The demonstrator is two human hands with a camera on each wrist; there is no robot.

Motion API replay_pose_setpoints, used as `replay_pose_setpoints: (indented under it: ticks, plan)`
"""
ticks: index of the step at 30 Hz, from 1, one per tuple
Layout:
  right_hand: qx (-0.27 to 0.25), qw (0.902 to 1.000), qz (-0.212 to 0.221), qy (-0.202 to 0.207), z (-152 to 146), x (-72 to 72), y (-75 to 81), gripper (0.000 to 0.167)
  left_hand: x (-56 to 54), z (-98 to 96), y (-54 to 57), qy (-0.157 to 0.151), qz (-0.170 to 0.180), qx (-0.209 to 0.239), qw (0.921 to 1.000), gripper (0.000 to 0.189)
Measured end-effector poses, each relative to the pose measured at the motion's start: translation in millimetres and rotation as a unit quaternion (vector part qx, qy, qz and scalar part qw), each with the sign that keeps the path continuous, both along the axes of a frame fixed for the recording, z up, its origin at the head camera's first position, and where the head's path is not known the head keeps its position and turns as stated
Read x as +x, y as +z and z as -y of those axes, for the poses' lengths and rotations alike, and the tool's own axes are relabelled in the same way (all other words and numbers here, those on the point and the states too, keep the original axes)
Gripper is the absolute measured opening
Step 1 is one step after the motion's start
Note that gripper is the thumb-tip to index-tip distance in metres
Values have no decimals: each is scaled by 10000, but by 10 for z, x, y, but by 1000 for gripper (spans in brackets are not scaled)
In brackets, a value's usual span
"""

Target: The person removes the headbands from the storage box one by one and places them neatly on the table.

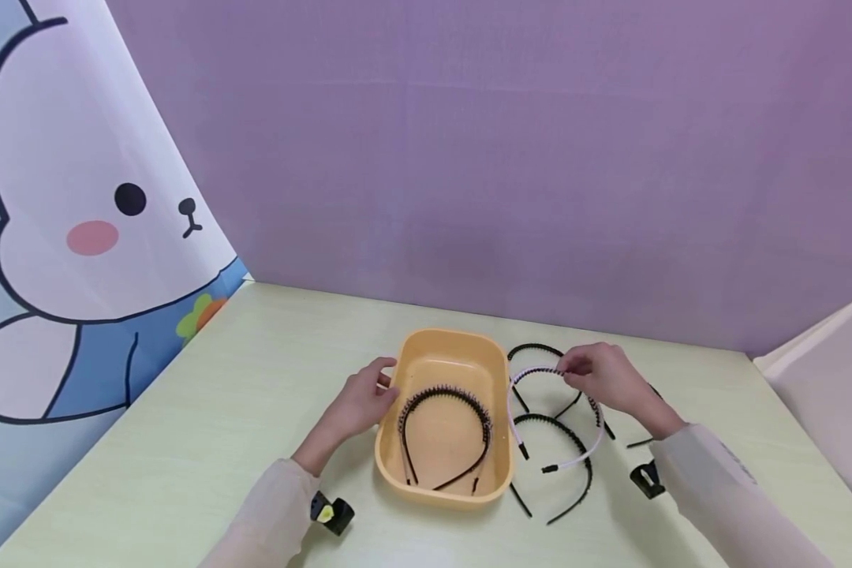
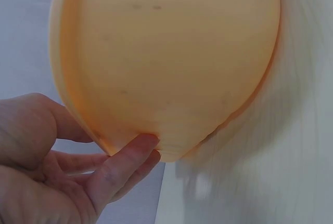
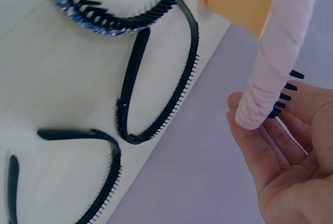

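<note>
The right hand [image 1: 603, 379] pinches the pale headband [image 3: 285, 42] at its arch, free ends nearward; the tray [image 1: 446, 442] lies just left. The left hand's [image 1: 360, 401] fingers grip the tray's left rim.

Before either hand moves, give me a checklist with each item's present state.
1. Pale headband secured: ok, pinched by the right hand.
2. Basin steadied: ok, the left hand holds its left side.
3. Room inside the basin: ok, bare floor shows around the dark headband there.
4. Pale headband inside the basin: not ok, held off to its right.
5. Pale headband free of the basin's edge: cannot tell, they meet in the head view.
6. Black headbands inside too: not ok, several lie outside.
</note>
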State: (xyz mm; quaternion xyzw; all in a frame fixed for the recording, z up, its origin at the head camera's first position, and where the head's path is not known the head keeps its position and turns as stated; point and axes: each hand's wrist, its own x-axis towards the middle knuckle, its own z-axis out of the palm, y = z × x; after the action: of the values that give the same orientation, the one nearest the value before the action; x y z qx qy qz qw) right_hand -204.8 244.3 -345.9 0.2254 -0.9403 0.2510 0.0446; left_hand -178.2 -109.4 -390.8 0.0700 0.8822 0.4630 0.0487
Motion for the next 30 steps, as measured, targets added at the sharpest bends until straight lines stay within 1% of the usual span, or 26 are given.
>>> replay_pose_setpoints:
  ticks: [4, 9, 22, 27, 30]
  plan:
    - [15, 10000, -55, 39, -66, 6, -39, 11, 4, 1, 12, 11, -5, 6, 10000, 47]
    - [15, 9999, -93, 46, -134, 29, -52, 9, 1, 2, 22, 29, -18, 1, 10000, 46]
    - [145, 9999, 29, -77, -290, 96, -154, 11, 16, 21, 31, 68, 33, -60, 10000, 46]
    - [38, 9999, 110, -70, -355, 169, -184, 10, 16, 13, 18, 27, 43, -10, 10000, 46]
    - [-4, 10000, 75, -52, -417, 213, -215, 11, 15, 4, 13, 1, 39, 20, 10000, 46]
